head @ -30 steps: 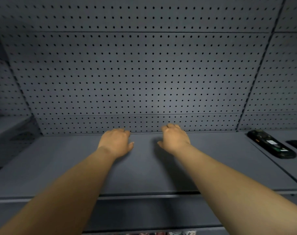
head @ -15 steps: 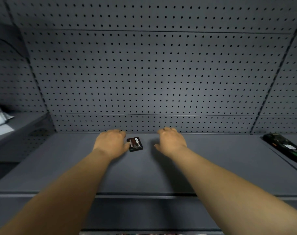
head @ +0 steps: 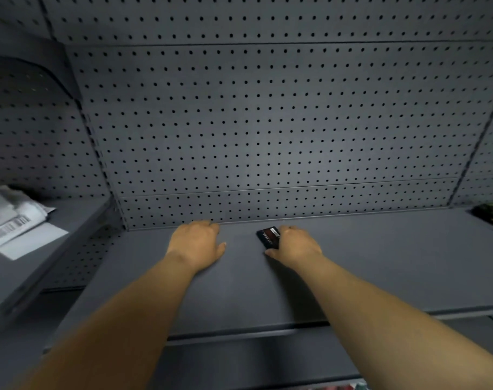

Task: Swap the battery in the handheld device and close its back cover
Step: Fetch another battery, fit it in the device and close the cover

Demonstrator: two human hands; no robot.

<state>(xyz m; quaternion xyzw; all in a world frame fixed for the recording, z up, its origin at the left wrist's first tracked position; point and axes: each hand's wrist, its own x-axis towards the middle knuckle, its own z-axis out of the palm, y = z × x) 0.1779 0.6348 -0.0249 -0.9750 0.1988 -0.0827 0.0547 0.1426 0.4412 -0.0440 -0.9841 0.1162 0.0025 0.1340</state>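
Note:
A small black battery (head: 267, 236) with a red and white label lies at the back of the grey shelf (head: 380, 263). My right hand (head: 297, 246) is on it, fingers at its far right edge and thumb at its near edge. My left hand (head: 196, 243) rests palm down on the shelf to the battery's left, apart from it and holding nothing. The black handheld device (head: 491, 215) lies at the shelf's far right, cut off by the frame edge.
A grey pegboard wall (head: 268, 136) rises right behind the shelf. A lower side shelf on the left holds white paper with a barcode label (head: 14, 223). The shelf's front lip (head: 239, 333) runs under my forearms.
My right hand has moved left onto the battery, and my left hand has drawn away from it. The view has swung left, pushing the device to the right edge.

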